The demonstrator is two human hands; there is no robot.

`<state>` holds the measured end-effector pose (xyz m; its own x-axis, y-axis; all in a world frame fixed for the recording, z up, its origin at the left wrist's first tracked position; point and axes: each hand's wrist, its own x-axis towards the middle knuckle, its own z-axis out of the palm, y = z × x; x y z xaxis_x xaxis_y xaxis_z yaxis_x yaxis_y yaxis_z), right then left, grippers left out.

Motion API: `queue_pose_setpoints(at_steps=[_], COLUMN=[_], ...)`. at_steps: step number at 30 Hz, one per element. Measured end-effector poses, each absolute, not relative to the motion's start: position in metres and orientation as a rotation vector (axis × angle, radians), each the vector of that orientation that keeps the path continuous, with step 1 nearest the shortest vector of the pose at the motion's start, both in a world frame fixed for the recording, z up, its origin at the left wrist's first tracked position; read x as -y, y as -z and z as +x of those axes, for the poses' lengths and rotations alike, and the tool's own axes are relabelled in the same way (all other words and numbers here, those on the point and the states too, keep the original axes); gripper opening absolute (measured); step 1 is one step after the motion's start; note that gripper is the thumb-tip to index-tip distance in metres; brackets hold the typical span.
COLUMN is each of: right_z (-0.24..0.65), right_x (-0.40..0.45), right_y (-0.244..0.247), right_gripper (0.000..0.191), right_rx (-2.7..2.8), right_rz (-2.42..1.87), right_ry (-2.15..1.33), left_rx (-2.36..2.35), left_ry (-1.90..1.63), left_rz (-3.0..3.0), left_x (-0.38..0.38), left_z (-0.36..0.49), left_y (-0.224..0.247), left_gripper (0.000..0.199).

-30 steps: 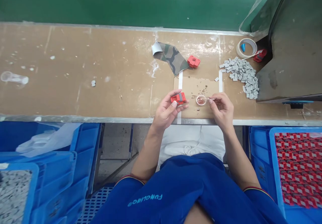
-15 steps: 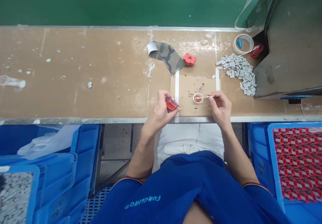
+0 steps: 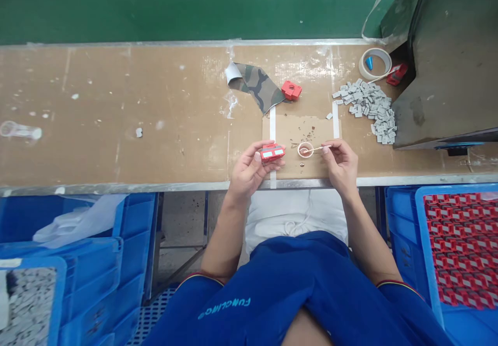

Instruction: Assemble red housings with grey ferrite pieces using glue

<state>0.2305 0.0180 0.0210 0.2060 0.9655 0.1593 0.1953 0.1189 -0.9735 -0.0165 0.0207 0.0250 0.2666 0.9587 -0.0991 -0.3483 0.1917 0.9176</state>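
My left hand (image 3: 251, 167) is closed around a small red toy car (image 3: 272, 152), its side with two pale rectangles facing me. Between the thumb and fingers of my right hand (image 3: 341, 163) is a thin pale stick, like a cotton swab (image 3: 321, 148). The swab's far end dips into a small round cup (image 3: 305, 150) with reddish-brown contents. That cup stands on a cardboard sheet (image 3: 322, 167) between two white tape strips, with dark drops around it.
Small grey pieces (image 3: 369, 105) lie heaped at right, beside a tape roll (image 3: 375, 64) and a metal box (image 3: 447, 76). A camouflage cloth (image 3: 257, 84) touches a red block (image 3: 291, 90). Blue crates (image 3: 414, 242) stand below the table edge, one filled with red parts (image 3: 462, 247).
My left hand has turned the red toy car, so its side with the pale rectangles now shows. The swab's end stays in the cup; my right hand is nearly still.
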Motion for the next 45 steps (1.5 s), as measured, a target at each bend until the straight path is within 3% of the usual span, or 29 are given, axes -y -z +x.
queue_pose_setpoints(at_steps=[5, 9, 18, 29, 36, 45], right_z=[0.231, 0.225, 0.200, 0.196, 0.198, 0.215], right_x=[-0.019, -0.015, 0.011, 0.010, 0.011, -0.006], right_y=[-0.027, -0.044, -0.063, -0.051, -0.053, -0.045], right_gripper=[0.040, 0.038, 0.009, 0.012, 0.004, 0.013], right_rx=[1.180, 1.167, 1.402, 1.499, 1.492, 1.598], right_rz=[-1.334, -1.325, -1.177, -1.258, -1.193, -1.324], right_ry=[-0.862, -0.815, -0.730, -0.680, -0.709, -0.470], left_rx=[-0.801, -0.867, -0.920, -0.946, -0.948, -0.939], left_ry=[-1.100, -1.117, -1.107, -1.093, -1.074, -1.089], left_rz=[0.848, 1.045, 1.295, 1.391, 1.377, 1.310], left_x=[-0.014, -0.010, -0.005, -0.006, -0.006, -0.007], left_z=[0.008, 0.010, 0.010, 0.009, 0.009, 0.007], left_y=[-0.014, -0.009, -0.005, -0.008, -0.008, -0.008], left_gripper=[0.058, 0.044, 0.031, 0.029, 0.029, 0.032])
